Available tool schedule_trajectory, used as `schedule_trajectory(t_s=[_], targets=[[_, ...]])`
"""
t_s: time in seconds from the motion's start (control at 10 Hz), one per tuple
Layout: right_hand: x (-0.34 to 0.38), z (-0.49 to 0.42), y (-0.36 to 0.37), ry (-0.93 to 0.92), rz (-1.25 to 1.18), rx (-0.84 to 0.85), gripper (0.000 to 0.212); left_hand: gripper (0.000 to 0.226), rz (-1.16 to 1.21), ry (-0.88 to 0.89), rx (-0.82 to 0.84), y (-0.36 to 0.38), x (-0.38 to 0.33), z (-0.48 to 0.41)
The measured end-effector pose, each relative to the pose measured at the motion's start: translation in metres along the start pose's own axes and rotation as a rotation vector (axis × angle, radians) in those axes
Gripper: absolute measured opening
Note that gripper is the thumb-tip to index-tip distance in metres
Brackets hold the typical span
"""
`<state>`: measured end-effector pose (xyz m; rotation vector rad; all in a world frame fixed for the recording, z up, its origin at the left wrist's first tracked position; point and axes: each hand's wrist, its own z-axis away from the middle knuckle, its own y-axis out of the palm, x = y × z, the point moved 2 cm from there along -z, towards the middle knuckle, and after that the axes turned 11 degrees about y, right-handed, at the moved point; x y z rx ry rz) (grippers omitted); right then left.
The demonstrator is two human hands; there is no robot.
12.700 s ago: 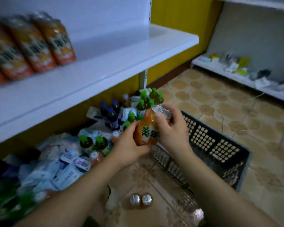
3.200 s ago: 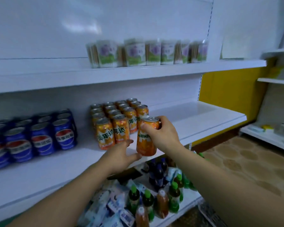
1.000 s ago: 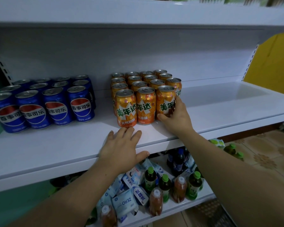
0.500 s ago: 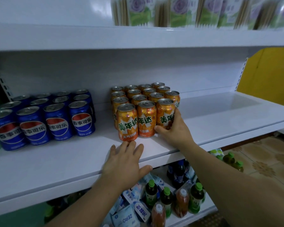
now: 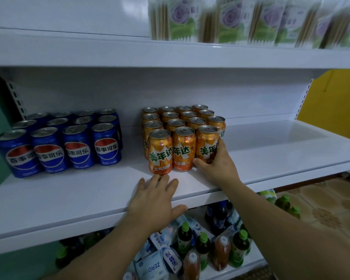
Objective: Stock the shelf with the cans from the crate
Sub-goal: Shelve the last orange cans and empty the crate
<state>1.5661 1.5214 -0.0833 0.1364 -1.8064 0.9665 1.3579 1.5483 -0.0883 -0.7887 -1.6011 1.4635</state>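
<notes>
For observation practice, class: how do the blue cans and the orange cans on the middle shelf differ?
The blue cans stand left, the orange cans right. The blue cans' front row holds four, the orange cans' three. The right hand grips the front-right orange can; no hand touches the blue cans. Both stand upright in rows on the shelf.

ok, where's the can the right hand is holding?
Head view, middle shelf: the held can is the right end of the orange block's front row, gripped by the right hand, beside the middle front can.
</notes>
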Motion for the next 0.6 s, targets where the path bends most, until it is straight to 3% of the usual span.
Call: schedule_trajectory(t_s=[0.1,0.3,0.6], targets=[[0.004,0.001,-0.003,0.015,0.005,0.009,0.094,0.090,0.002,0.000,-0.005,-0.004,0.002,0.001],[0.010,0.011,-0.016,0.038,0.158,0.066,0.106,0.077,0.210,0.013,0.079,-0.018,0.006,0.009],[0.069,0.039,-0.050,-0.106,0.368,0.083,0.087,0.073,0.361,-0.152,0.013,-0.067,0.028,0.085]])
